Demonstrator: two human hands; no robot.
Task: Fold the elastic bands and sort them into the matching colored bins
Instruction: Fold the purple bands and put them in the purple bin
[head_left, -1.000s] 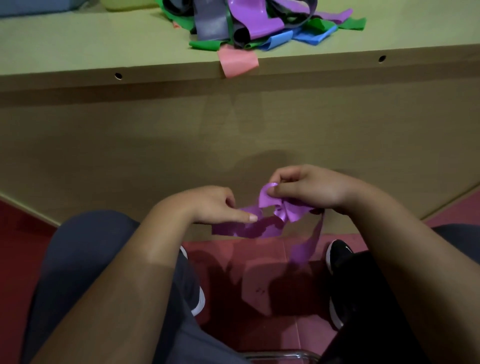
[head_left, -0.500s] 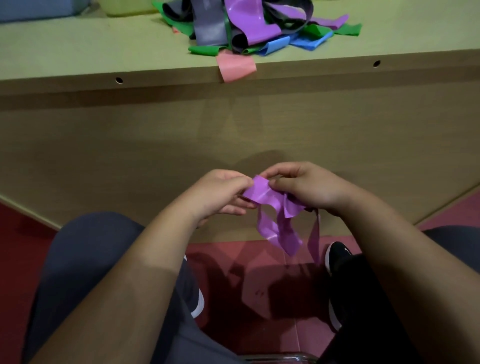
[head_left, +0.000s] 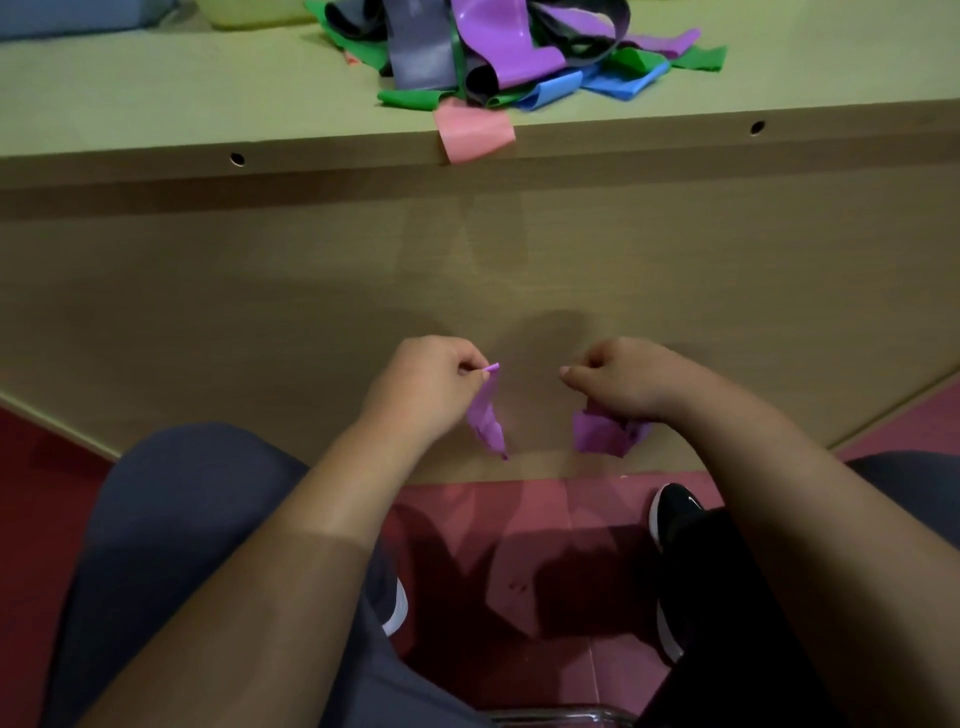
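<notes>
Purple elastic band (head_left: 485, 421): left hand (head_left: 431, 382) pinches one tip, right hand (head_left: 621, 382) grips bunched remainder beneath; stretching likely slips that pinch.

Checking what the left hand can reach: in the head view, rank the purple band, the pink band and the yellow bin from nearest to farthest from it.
1. purple band: pinched by the left hand itself, hanging just below it.
2. pink band: draped over the front edge of the table, up ahead.
3. yellow bin: far back on the table, off to the left.
</notes>
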